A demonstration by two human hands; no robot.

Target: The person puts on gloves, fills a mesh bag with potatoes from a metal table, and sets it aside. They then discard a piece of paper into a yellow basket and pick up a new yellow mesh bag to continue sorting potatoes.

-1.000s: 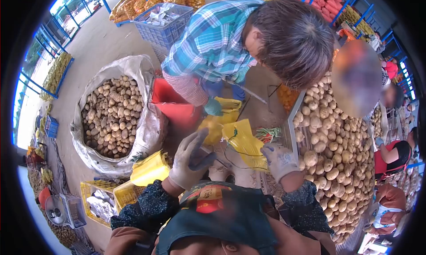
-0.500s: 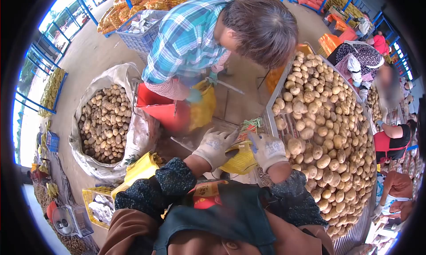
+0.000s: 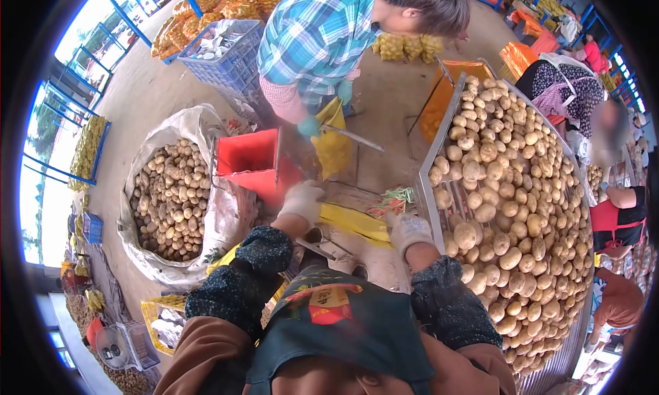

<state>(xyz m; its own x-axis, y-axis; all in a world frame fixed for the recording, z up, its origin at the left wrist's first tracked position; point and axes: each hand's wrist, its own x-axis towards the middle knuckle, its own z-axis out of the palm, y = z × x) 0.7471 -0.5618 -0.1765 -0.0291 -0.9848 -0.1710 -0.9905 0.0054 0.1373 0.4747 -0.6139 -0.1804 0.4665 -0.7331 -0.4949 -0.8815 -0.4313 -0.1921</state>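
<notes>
Both my hands wear pale work gloves. A yellow mesh bag (image 3: 355,223) stretches flat between them. My left hand (image 3: 302,204) grips its left end, just below the red metal chute (image 3: 257,163). At the bag's right end my right hand (image 3: 409,233) has its fingers closed on it, beside the metal edge of the potato table (image 3: 431,196). Potatoes (image 3: 515,223) are heaped on that table. Green and red ties (image 3: 395,201) lie just above my right hand. Across from me a person in a plaid shirt (image 3: 319,41) holds another yellow bag (image 3: 332,144).
A white sack of potatoes (image 3: 171,199) stands at the left, with a yellow crate (image 3: 159,319) below it. Behind are a blue crate (image 3: 226,55) and an orange chute (image 3: 446,96). Several people are at the right, one in a red apron (image 3: 611,223).
My hands have moved apart, pulling the yellow bag from a bunched shape into a long strip. The person opposite has shifted back and up, and their yellow bag now hangs narrower.
</notes>
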